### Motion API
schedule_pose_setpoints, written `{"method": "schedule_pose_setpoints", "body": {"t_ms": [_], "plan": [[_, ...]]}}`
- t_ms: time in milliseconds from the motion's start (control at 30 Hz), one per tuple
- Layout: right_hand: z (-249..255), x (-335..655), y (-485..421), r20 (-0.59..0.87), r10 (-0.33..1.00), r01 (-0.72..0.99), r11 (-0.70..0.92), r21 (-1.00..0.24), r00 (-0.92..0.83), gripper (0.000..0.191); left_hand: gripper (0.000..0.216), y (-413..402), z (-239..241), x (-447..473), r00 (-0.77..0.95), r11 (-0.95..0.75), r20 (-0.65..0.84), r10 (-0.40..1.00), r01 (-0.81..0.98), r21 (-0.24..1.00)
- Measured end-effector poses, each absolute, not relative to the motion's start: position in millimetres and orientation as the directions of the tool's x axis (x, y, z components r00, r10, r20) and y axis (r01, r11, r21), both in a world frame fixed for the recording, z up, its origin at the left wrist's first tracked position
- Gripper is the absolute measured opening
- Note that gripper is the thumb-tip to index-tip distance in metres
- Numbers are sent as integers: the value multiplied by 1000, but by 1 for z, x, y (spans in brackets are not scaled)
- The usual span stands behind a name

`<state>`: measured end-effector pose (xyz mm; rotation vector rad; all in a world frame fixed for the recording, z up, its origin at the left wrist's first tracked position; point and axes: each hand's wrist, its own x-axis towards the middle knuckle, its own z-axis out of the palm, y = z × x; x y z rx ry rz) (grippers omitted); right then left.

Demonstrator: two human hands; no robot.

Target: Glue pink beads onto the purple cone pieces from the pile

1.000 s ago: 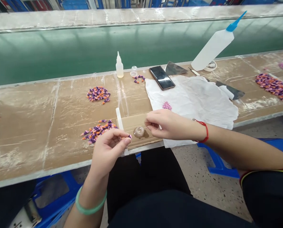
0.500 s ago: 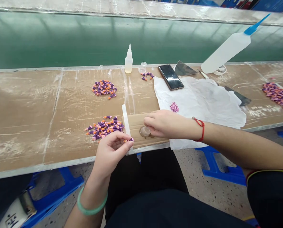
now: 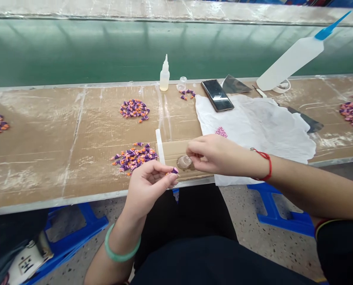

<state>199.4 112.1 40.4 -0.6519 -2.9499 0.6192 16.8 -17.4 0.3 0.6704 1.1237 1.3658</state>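
Head camera shows the left hand [image 3: 148, 186] pinching a tiny purple cone [image 3: 175, 170] between thumb and forefinger over the table [image 3: 75, 138] edge, while the right hand [image 3: 214, 154] bunches its fingertips beside a small round dish [image 3: 183, 162], hiding whether they grip anything.

Our long brown cardboard-topped bench [image 3: 46, 158] carries heaps of small purple-and-orange cone pieces [image 3: 134, 156], a small clear squeeze bottle [image 3: 164, 75], a crumpled white paper sheet [image 3: 262, 126], a big white blue-nozzled bottle [image 3: 291, 61], a narrow white strip [image 3: 159, 151] and, nearest us, a small round clear dish [image 3: 184, 162].
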Motion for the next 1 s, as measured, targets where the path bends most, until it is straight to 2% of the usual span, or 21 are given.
{"method": "schedule_pose_setpoints", "body": {"t_ms": [100,200,433,600,1000], "plan": [[52,200,97,-39,526,371,544,-753,-850,10,23,-18,3,24,-173,64,-150,973,-423,904],[62,198,84,-120,561,341,309,-888,-819,9,21,-19,6,29,-194,-3,-85,977,-412,911],[63,200,73,-115,562,269,200,-942,-819,10,16,-23,8,35,-197,-72,-14,980,-421,904],[63,201,69,-60,573,225,222,-949,-817,9,13,-25,9,37,-186,-84,0,982,-445,892],[61,202,70,9,581,230,337,-913,-814,13,18,-23,13,40,-226,-95,8,974,-374,923]]}}
